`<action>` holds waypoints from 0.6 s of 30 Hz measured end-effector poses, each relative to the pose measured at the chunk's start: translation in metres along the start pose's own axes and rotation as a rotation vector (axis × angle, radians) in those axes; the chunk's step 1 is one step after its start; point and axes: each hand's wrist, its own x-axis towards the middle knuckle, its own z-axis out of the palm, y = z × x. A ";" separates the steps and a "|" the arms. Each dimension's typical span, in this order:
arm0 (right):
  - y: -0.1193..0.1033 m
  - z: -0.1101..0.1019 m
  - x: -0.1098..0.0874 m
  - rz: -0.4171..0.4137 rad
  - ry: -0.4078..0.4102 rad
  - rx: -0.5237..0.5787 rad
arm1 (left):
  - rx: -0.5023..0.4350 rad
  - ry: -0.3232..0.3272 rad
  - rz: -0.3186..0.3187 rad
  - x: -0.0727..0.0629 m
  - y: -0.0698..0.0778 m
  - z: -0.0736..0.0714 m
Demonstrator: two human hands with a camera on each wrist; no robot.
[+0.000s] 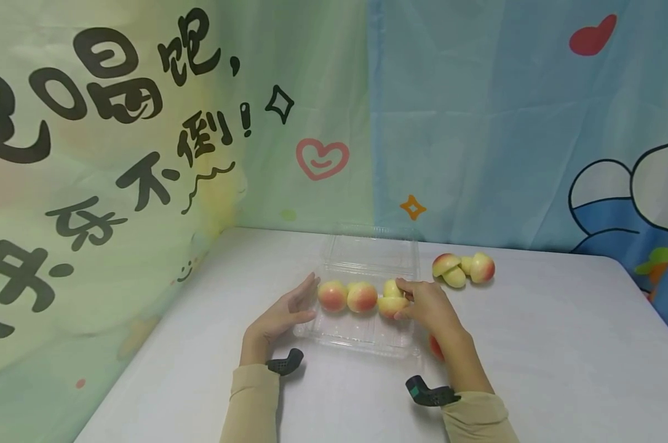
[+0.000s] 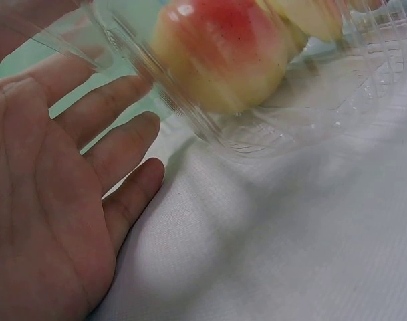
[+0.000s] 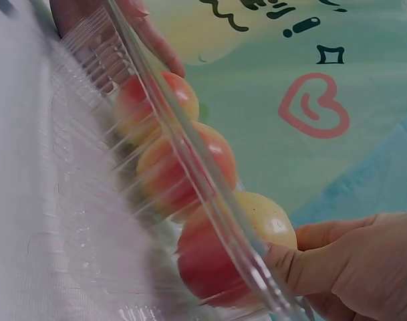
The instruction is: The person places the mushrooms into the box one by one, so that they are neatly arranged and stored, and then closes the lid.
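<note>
A clear plastic clamshell box (image 1: pixel 347 342) lies with its lid (image 1: pixel 374 251) folded back. Along its far side sit two red-and-yellow toy mushrooms (image 1: pixel 332 296), caps facing me. A third toy mushroom (image 1: pixel 392 306), its pale stem pointing away, is at the right end of that row. My right hand (image 1: pixel 435 306) pinches this third one between thumb and fingers, over the box's right wall. At the box's left side is my left hand (image 1: pixel 281 315), fingers extended and parted, palm facing the box. In the left wrist view, its fingertips (image 2: pixel 150 124) are beside the clear wall; contact is unclear.
Two more toy mushrooms (image 1: pixel 480 268) lie on the white table (image 1: pixel 566 344) beyond the right hand. Another red one (image 1: pixel 436 347) is partly hidden by the right forearm. Printed cloth (image 1: pixel 478 123) hangs behind and to the left of the table.
</note>
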 end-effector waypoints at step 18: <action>-0.002 0.002 0.005 -0.004 -0.012 -0.022 | 0.020 0.008 -0.012 0.001 0.003 0.001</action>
